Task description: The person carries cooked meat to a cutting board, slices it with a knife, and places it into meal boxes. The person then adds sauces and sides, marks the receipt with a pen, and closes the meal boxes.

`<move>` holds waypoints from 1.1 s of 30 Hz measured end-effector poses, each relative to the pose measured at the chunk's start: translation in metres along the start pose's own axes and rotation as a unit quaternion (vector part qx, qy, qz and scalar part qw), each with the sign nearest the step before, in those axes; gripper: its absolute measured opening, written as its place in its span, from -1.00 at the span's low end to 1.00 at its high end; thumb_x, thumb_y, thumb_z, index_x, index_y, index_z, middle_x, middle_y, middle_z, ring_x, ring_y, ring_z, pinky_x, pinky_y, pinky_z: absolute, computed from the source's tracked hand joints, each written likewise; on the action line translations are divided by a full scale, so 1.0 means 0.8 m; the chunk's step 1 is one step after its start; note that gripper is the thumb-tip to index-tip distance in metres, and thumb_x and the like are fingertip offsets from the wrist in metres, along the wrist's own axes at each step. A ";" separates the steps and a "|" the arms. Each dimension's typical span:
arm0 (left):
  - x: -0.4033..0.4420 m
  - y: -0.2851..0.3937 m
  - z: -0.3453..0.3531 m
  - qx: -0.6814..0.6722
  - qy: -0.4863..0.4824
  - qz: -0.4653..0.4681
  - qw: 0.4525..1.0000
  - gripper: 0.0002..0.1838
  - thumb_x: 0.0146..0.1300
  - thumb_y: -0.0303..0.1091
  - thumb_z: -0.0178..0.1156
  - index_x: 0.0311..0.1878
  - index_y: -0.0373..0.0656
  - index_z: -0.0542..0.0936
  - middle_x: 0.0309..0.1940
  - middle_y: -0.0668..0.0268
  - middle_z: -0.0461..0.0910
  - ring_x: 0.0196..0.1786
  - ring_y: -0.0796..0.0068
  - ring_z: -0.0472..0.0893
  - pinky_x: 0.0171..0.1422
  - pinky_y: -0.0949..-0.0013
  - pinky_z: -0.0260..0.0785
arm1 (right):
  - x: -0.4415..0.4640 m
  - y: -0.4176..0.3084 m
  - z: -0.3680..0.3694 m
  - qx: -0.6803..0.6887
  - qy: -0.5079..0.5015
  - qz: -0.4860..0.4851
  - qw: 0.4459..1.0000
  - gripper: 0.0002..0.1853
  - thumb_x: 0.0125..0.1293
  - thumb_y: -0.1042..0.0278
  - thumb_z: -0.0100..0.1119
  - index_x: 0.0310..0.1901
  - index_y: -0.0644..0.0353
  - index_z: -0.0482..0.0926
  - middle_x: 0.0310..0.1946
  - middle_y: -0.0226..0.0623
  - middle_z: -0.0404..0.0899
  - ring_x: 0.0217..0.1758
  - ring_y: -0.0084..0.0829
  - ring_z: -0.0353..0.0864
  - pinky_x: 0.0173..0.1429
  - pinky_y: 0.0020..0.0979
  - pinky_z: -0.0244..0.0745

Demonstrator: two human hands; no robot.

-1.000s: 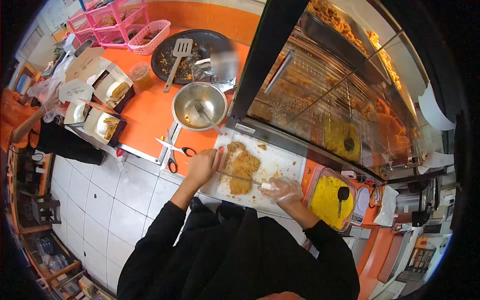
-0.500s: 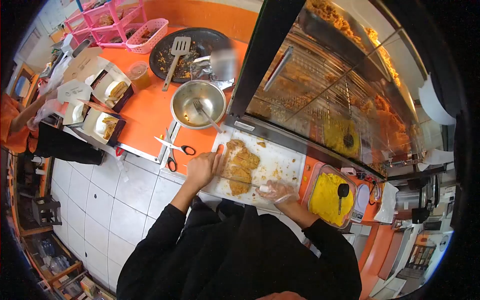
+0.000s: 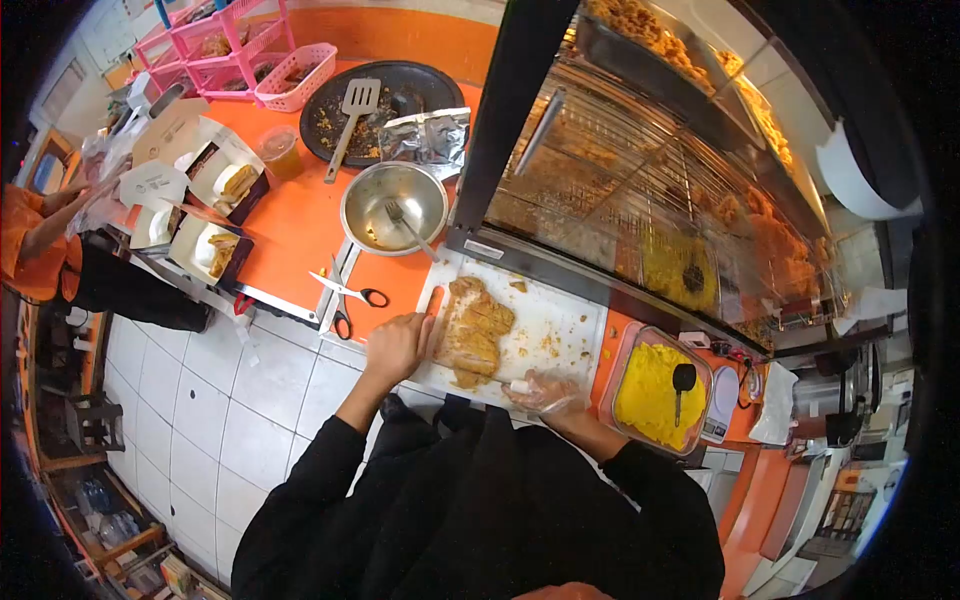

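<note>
Sliced fried chicken (image 3: 474,325) lies on a white cutting board (image 3: 550,335) flecked with crumbs. My left hand (image 3: 398,347), bare, rests at the board's left edge with its fingers together against the chicken's left side; what they grip, if anything, is hidden. In a clear plastic glove, my right hand (image 3: 548,392) is closed round the white handle of a knife (image 3: 521,386). The blade points left, toward the lower end of the chicken, and is hard to make out.
Scissors (image 3: 348,292), a steel bowl (image 3: 394,208) with a fork and a black pan (image 3: 335,110) lie beyond the board. A glass cabinet (image 3: 640,190) stands right, above a yellow-filled tray (image 3: 650,395). A person (image 3: 35,240) stands left, near open boxes (image 3: 205,250).
The knife and my right hand have moved down and slightly left, toward the chicken's lower end. More cuts show across the chicken. The co-worker's hands have shifted.
</note>
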State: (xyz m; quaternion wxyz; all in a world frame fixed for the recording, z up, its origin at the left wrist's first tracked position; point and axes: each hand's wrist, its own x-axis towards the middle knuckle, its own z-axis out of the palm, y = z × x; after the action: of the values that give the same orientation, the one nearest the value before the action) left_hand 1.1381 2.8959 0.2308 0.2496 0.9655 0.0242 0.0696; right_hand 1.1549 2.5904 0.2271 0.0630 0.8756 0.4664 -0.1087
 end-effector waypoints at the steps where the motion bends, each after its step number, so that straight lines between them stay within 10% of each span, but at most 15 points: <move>1: 0.004 -0.001 0.001 0.005 -0.004 0.005 1.000 -0.68 0.41 -0.20 -0.04 -0.41 -0.17 0.52 -0.49 0.17 0.56 -0.38 0.12 0.58 -0.34 0.12 0.41 | 0.001 0.000 -0.006 0.014 -0.011 0.013 1.000 -0.60 0.24 -0.03 0.09 0.15 -0.43 0.46 -0.17 -0.22 0.53 -0.26 -0.24 0.66 -0.18 -0.22 0.61; 5: 0.016 -0.017 0.007 -0.013 0.035 0.072 0.997 -0.76 0.40 -0.26 -0.02 -0.30 -0.20 0.52 -0.39 0.14 0.55 -0.26 0.12 0.54 -0.20 0.15 0.37 | 0.010 0.006 -0.036 0.135 -0.093 0.142 0.976 -0.49 0.21 -0.29 0.04 0.08 -0.19 0.52 -0.17 -0.13 0.58 -0.19 -0.13 0.64 -0.09 -0.11 0.54; 9: 0.011 0.016 -0.064 -0.186 0.291 0.089 0.934 -0.86 0.35 -0.36 0.05 -0.22 -0.24 0.50 -0.34 0.16 0.50 -0.21 0.21 0.48 -0.09 0.22 0.27 | 0.013 0.023 -0.101 0.156 -0.059 0.262 0.950 -0.29 0.16 -0.50 -0.06 -0.04 0.02 0.58 -0.16 -0.05 0.62 -0.08 -0.04 0.61 0.00 -0.04 0.46; 19: -0.045 0.026 -0.060 -0.237 0.348 -0.005 0.907 -0.90 0.33 -0.41 0.09 -0.26 -0.24 0.49 -0.34 0.25 0.49 -0.23 0.34 0.44 -0.09 0.30 0.23 | 0.076 0.090 -0.049 0.117 0.283 0.145 0.941 -0.33 0.14 0.01 0.25 0.26 0.11 0.35 0.10 -0.08 0.44 0.19 -0.04 0.38 0.22 -0.06 0.33; 26: -0.082 0.014 -0.035 -0.232 0.376 -0.077 0.894 -0.95 0.28 -0.44 0.14 -0.27 -0.19 0.51 -0.35 0.35 0.49 -0.29 0.49 0.43 -0.26 0.43 0.23 | 0.115 -0.022 -0.053 0.131 0.071 0.047 0.988 0.35 -0.33 -0.48 0.40 0.48 0.05 -0.01 0.47 0.25 -0.22 0.54 0.16 -0.23 0.56 -0.04 -0.27; 29: -0.094 -0.014 -0.022 -0.181 0.407 -0.102 0.889 -0.93 0.28 -0.41 0.17 -0.26 -0.20 0.52 -0.36 0.31 0.47 -0.34 0.48 0.42 -0.33 0.43 0.25 | 0.114 -0.015 -0.052 0.174 0.122 0.028 0.977 0.05 -0.27 -0.42 0.39 0.29 0.00 0.40 0.41 0.16 -0.01 0.47 0.14 -0.02 0.50 -0.01 -0.08; 33: -0.101 0.005 -0.044 -0.198 0.423 -0.121 0.876 -0.90 0.28 -0.39 0.19 -0.31 -0.21 0.53 -0.42 0.30 0.49 -0.39 0.42 0.45 -0.33 0.40 0.28 | 0.117 -0.005 -0.069 0.128 0.150 -0.004 0.980 -0.20 -0.14 -0.17 0.43 0.19 -0.05 0.46 0.16 0.12 0.28 0.27 0.11 0.27 0.30 -0.02 0.26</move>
State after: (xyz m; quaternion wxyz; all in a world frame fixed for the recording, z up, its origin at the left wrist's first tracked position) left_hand 1.0533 2.9026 0.2537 0.4081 0.7638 0.2302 0.4439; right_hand 1.2096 2.6795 0.2569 -0.1208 0.8810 0.4560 -0.0355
